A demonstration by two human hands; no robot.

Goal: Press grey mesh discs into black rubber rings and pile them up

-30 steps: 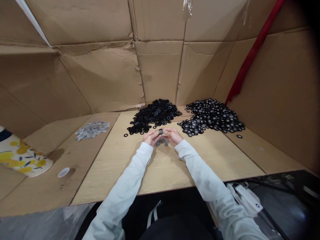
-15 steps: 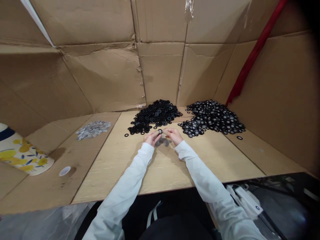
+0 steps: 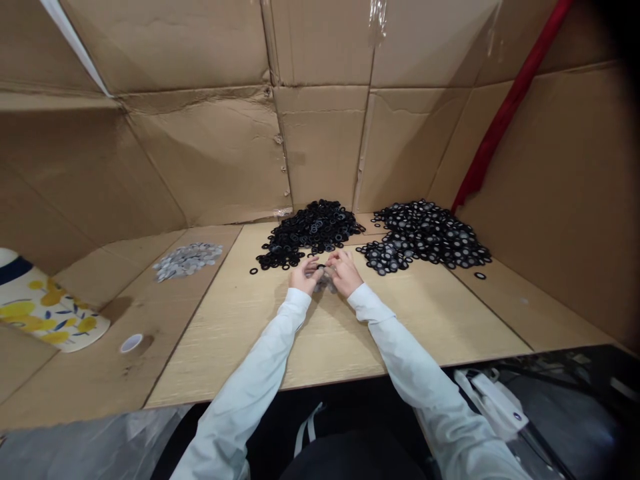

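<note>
My left hand and my right hand meet at the middle of the wooden table, just in front of two dark heaps. Their fingertips pinch a small black ring, partly hidden by the fingers. Under the hands lies a small grey patch, too blurred to identify. A heap of black rubber rings stands nearest my left hand. Nearest my right hand is a heap of black rings with grey centres. A few loose rings lie at the heaps' edges.
A pile of grey discs lies left on a cardboard-covered surface, near a white tape roll and a yellow-flowered item. Cardboard walls rise behind. A red strip runs up the right. A white bag sits below the table's right edge.
My hands have come closer together, and the fingers of my right hand now curl in over the ring. The view has shifted very slightly.
</note>
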